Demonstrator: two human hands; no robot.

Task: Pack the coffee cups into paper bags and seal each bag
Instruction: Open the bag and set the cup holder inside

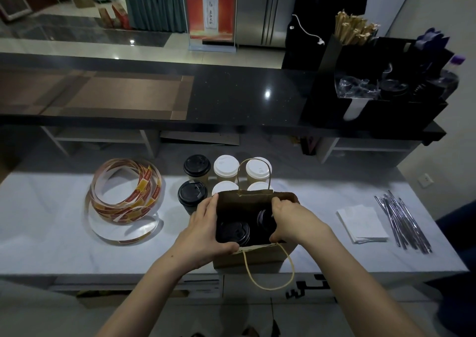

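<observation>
A brown paper bag (260, 255) with twine handles stands open at the counter's front edge. Two black-lidded cups (233, 231) sit inside it, the right one partly hidden. My left hand (203, 229) grips the bag's left rim, thumb on the near edge and fingers at the far corner. My right hand (291, 219) grips the right rim the same way. Behind the bag stand two black-lidded cups (196, 166) and several white-lidded cups (226, 168), some partly hidden by the bag.
A loose coil of red and yellow sticker tape (126, 202) lies to the left. White napkins (362, 223) and wrapped straws (404, 223) lie to the right. A raised black counter (231, 99) runs behind, with a black organiser (381, 87) on it.
</observation>
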